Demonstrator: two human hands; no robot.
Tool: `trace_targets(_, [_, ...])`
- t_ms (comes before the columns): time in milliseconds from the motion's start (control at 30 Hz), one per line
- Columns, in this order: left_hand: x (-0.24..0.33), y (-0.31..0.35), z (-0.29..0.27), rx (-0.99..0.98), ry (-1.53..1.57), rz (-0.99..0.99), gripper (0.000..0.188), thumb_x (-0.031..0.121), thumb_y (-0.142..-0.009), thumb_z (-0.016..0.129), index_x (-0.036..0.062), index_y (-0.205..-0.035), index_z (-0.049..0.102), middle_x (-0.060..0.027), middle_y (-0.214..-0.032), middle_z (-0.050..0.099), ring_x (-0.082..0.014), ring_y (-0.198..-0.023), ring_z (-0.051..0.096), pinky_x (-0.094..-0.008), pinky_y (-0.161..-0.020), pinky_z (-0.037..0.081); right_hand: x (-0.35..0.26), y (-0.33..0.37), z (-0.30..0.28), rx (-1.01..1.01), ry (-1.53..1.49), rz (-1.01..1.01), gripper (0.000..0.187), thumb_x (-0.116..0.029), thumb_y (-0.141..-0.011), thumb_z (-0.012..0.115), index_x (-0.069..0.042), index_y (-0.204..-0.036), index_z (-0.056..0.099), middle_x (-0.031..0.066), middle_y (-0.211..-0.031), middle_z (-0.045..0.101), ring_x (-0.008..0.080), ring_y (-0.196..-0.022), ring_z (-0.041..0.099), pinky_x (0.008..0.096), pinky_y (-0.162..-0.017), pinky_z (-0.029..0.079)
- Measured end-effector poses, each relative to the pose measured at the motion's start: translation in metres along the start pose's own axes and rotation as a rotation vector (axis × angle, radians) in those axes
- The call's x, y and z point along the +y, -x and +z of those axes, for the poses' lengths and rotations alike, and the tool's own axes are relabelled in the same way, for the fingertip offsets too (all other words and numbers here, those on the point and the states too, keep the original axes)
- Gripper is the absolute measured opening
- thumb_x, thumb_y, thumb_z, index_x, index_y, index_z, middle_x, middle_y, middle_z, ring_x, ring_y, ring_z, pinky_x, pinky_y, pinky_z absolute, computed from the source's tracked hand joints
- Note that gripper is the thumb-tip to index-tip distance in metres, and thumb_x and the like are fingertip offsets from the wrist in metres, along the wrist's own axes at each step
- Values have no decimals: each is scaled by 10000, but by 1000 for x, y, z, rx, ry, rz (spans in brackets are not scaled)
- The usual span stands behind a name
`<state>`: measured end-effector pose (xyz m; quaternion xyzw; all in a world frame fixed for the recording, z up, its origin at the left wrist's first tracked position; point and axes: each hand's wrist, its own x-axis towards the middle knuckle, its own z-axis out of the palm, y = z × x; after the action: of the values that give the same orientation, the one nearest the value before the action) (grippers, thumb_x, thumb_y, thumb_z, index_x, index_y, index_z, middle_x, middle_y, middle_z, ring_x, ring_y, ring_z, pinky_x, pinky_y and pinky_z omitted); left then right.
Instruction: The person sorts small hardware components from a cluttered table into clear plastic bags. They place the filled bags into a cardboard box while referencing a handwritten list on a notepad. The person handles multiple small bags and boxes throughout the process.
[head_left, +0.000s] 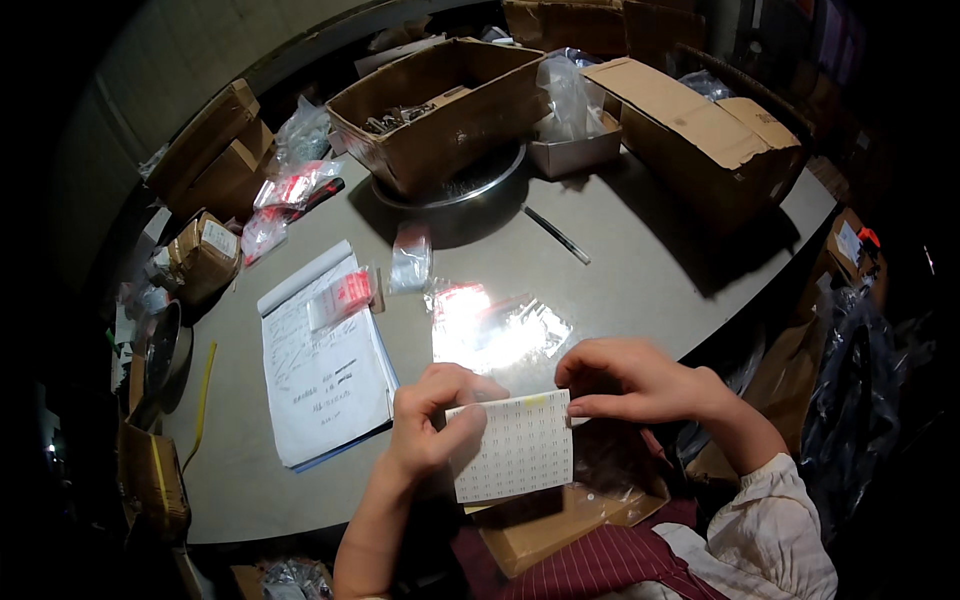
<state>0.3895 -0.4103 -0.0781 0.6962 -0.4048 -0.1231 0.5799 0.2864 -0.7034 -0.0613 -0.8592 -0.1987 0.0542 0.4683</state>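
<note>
A white sheet printed with rows of small marks, like a sticker sheet, is held up in front of me. A patch at its upper edge is yellow. My left hand pinches its upper left corner, thumb in front. At the upper right corner, my right hand has its thumb and fingers closed on the edge. Below the sheet an open cardboard box rests at my lap, partly covered by it. Just beyond my hands lie shiny clear zip bags under glaring light.
On the grey table lie a notepad, a zip bag with red print and a pen. Farther back, a cardboard box rests on a metal basin. Another open carton stands right; a wrapped package sits left.
</note>
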Motion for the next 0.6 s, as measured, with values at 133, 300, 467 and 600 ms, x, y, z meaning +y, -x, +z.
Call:
trace_targets(133, [-5, 6, 5, 52, 87, -143, 144, 55, -876, 637, -36, -904, 745, -88, -944, 756, -126, -832, 628, -278, -775, 505, 12, -8, 25, 214, 102, -127, 185, -92, -973, 719, -4, -1129, 671, 102, -952, 717, 218, -856, 713, 331, -764, 556])
trace_targets(300, [1, 6, 7, 81, 163, -357, 158, 50, -930, 610, -45, -931, 737, -47, -901, 726, -63, -728, 581, -238, -665, 482, 25, -11, 31, 269, 113, -233, 223, -12, -891, 719, -3, -1111, 683, 116, -968, 709, 253, -846, 710, 337, -755, 554])
trace_targets(467, [0, 6, 9, 135, 253, -414, 165, 42, -939, 593, -41, -926, 734, -21, -885, 719, -54, -732, 580, -233, -658, 483, 30, -11, 30, 237, 338, -366, 287, 33, -820, 735, -14, -1097, 676, 132, -1103, 690, 290, -931, 698, 355, -780, 556])
trace_targets(600, [-3, 5, 9, 144, 161, -422, 149, 45, -927, 606, -32, -910, 733, -41, -877, 732, -73, -746, 616, -249, -678, 507, 29, -23, 21, 231, 238, -301, 215, -73, -898, 689, -32, -1102, 636, 163, -1344, 587, 353, -1248, 545, 464, -1024, 452])
